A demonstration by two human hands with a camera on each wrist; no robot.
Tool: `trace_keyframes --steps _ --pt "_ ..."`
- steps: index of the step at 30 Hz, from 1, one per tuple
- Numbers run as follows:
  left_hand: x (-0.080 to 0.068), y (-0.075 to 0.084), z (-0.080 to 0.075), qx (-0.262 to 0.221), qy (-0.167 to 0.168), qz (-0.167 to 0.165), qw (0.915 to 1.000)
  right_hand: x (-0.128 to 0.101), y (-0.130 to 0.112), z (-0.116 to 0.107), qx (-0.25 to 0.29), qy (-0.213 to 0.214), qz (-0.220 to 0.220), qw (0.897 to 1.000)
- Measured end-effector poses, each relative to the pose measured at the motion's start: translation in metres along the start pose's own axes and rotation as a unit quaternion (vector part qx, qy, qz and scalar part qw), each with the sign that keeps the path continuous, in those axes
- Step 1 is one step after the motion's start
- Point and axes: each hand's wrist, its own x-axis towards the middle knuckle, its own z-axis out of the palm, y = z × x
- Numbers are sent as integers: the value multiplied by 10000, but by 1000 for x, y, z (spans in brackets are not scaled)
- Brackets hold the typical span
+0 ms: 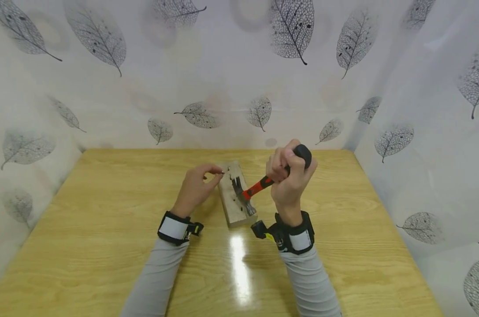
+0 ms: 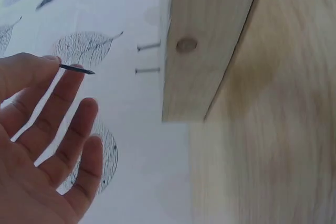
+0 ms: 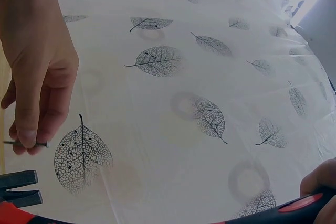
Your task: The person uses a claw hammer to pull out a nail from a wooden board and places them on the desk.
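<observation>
Left hand is pinching a nail at the wood block's eleven o'clock — right hand is gripping the claw hammer, best tapping lightly first.

We record a hammer at frame centre with a red and black handle and a grey metal head. The wooden block beneath it is pale beige. The table across the lower frame is yellow-tan with visible grain. The backdrop is white, printed with grey skeleton leaves. Both sleeves are light grey; the wrist straps are black with white patches.
</observation>
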Motion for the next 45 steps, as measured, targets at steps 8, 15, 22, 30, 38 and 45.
trace_keyframes --steps 8,15,22,30,38,45 --pt "-5 -23 -30 340 279 -683 9967 0 1 1 -34 11 -52 10000" --pt "-20 -47 -58 815 -2 -1748 9812 -2 2 0 -85 27 -25 10000" --pt "-38 -74 -93 1436 -169 -2847 9477 -1 3 -1 -89 35 -36 9999" --pt "-53 -96 -121 1712 -161 -3597 9171 -1 4 0 -93 -26 20 10000" --pt "-57 -101 -123 1708 -235 -3838 9072 -2 8 0 -161 -44 98 9998" --pt "-58 -102 -124 1680 -164 -3967 9023 -2 11 2 -127 -80 103 9998"
